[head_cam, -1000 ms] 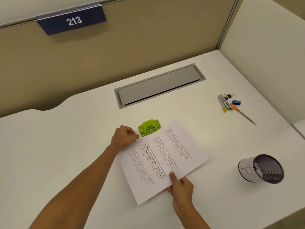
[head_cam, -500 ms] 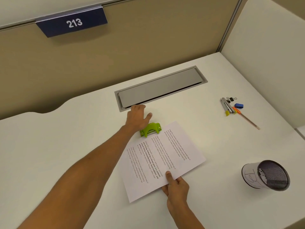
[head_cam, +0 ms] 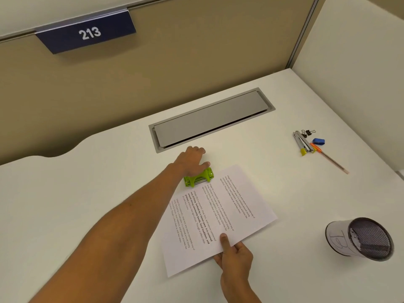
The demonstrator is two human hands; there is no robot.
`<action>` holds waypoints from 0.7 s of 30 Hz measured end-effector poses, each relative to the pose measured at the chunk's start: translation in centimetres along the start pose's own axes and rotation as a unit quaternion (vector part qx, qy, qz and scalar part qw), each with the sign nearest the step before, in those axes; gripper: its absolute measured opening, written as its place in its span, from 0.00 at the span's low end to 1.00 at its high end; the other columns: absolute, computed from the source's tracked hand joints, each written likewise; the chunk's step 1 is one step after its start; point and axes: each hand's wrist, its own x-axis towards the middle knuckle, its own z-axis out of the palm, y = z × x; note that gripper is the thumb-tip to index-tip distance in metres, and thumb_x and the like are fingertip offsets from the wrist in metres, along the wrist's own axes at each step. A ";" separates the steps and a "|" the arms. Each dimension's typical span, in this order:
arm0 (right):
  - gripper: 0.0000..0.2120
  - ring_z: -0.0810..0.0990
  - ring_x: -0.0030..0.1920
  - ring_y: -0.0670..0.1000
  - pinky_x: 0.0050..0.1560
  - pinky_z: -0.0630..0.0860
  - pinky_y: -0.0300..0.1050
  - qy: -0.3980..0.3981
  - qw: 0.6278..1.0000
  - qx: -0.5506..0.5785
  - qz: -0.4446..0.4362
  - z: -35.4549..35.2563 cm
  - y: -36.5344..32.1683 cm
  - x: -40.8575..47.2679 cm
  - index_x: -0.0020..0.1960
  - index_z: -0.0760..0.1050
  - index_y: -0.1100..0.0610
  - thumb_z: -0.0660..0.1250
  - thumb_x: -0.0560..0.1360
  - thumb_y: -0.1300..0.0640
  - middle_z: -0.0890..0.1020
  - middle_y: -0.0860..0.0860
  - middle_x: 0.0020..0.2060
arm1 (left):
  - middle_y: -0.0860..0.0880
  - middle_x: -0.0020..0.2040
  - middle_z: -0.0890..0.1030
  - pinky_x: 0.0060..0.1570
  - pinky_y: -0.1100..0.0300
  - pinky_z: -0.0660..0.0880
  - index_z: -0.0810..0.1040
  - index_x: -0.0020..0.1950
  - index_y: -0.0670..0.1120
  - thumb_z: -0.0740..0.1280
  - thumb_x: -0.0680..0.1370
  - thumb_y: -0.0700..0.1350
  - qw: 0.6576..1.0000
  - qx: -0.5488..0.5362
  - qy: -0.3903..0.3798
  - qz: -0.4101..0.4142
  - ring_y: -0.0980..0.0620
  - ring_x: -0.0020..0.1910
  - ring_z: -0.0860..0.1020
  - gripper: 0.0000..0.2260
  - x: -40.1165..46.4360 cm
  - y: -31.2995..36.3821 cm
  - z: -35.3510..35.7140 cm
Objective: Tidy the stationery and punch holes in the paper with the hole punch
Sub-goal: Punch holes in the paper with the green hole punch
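Note:
A printed sheet of paper (head_cam: 220,215) lies slanted on the white desk (head_cam: 87,193). Its far edge sits in the mouth of a green hole punch (head_cam: 200,179). My left hand (head_cam: 192,160) rests flat on top of the punch, fingers spread over its lever. My right hand (head_cam: 234,254) pinches the paper's near edge, thumb on top. At the right lie a stapler (head_cam: 302,142), a black binder clip (head_cam: 308,132), a blue eraser (head_cam: 318,141) and an orange-capped pencil (head_cam: 330,159).
A mesh pen cup (head_cam: 360,239) lies on its side at the right front, mouth toward the right. A grey cable hatch (head_cam: 209,121) is set into the desk behind the punch. Beige partition walls close off the back and right.
My left hand left the paper's left corner, moved up past the punch, and now presses down on top of it. The paper and my right hand barely shifted.

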 end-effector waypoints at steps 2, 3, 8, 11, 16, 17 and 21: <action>0.05 0.87 0.43 0.54 0.34 0.83 0.44 -0.003 1.000 0.004 0.003 0.2 -0.1 0.0 0.51 0.82 0.61 0.71 0.76 0.63 0.88 0.51 0.37 | 0.43 0.65 0.76 0.59 0.47 0.72 0.66 0.73 0.44 0.61 0.81 0.56 1.000 -0.012 -0.017 -0.001 0.42 0.65 0.73 0.24 0.0 0.0 0.1; 0.05 0.87 0.43 0.54 0.34 0.83 0.44 -0.004 1.000 0.006 0.004 0.3 -0.1 -0.1 0.51 0.82 0.61 0.71 0.76 0.63 0.88 0.51 0.37 | 0.43 0.61 0.78 0.56 0.48 0.74 0.67 0.72 0.44 0.61 0.81 0.57 1.000 -0.008 -0.025 -0.002 0.42 0.62 0.75 0.24 0.0 -0.1 0.2; 0.06 0.87 0.38 0.48 0.32 0.82 0.42 -0.009 1.000 0.010 0.013 0.6 -0.5 -0.1 0.53 0.81 0.60 0.70 0.76 0.63 0.88 0.49 0.37 | 0.42 0.56 0.80 0.51 0.49 0.74 0.69 0.69 0.44 0.59 0.82 0.58 0.999 0.002 -0.032 -0.011 0.42 0.54 0.78 0.22 -0.2 -0.1 0.6; 0.06 0.87 0.37 0.47 0.32 0.81 0.42 -0.013 1.000 0.008 0.017 0.7 -0.5 0.1 0.53 0.81 0.61 0.70 0.76 0.64 0.88 0.49 0.37 | 0.41 0.55 0.80 0.50 0.50 0.74 0.70 0.68 0.44 0.60 0.82 0.58 1.000 -0.006 -0.027 -0.014 0.42 0.54 0.78 0.22 -0.3 -0.2 0.8; 0.06 0.87 0.40 0.50 0.32 0.82 0.42 -0.013 1.000 0.006 0.024 0.5 -0.3 0.4 0.53 0.82 0.60 0.70 0.76 0.64 0.88 0.49 0.38 | 0.41 0.55 0.81 0.51 0.49 0.75 0.70 0.68 0.45 0.60 0.81 0.58 0.999 -0.007 -0.028 -0.021 0.42 0.53 0.78 0.22 -0.2 -0.4 1.1; 0.06 0.87 0.42 0.51 0.33 0.82 0.43 -0.012 1.000 0.006 0.025 0.5 -0.2 0.5 0.52 0.82 0.60 0.70 0.76 0.64 0.88 0.50 0.39 | 0.42 0.55 0.81 0.51 0.49 0.75 0.70 0.68 0.45 0.60 0.81 0.58 0.999 -0.005 -0.029 -0.023 0.42 0.53 0.79 0.22 -0.2 -0.4 1.0; 0.05 0.87 0.43 0.52 0.34 0.82 0.44 -0.009 1.000 0.000 0.029 0.4 -0.2 0.7 0.51 0.82 0.58 0.71 0.76 0.63 0.88 0.51 0.40 | 0.44 0.55 0.81 0.50 0.50 0.74 0.72 0.67 0.46 0.62 0.79 0.60 0.999 0.003 0.004 -0.032 0.43 0.54 0.78 0.23 0.2 -0.2 0.6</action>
